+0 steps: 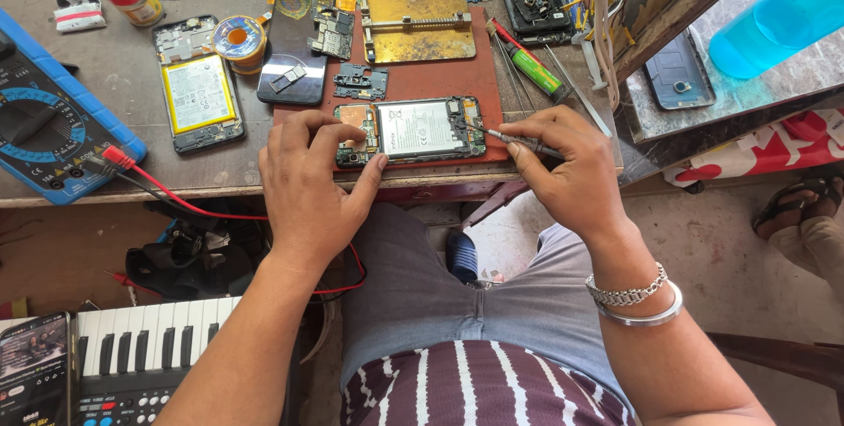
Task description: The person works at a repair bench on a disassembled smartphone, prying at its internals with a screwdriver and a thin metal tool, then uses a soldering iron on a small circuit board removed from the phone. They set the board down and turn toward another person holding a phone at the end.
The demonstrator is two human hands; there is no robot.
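Two hands work on an opened phone lying on the red mat at the near edge of the bench. Left hand presses on its left end, fingers bent. Right hand grips a thin screwdriver, its tip touching the phone's right end.

Around you: a worn grey-brown workbench cluttered edge to edge, a scuffed pale concrete floor in hard daylight, a second, marbled surface stepped off to your right, a wooden stool edge, red-and-white cloth hanging below.
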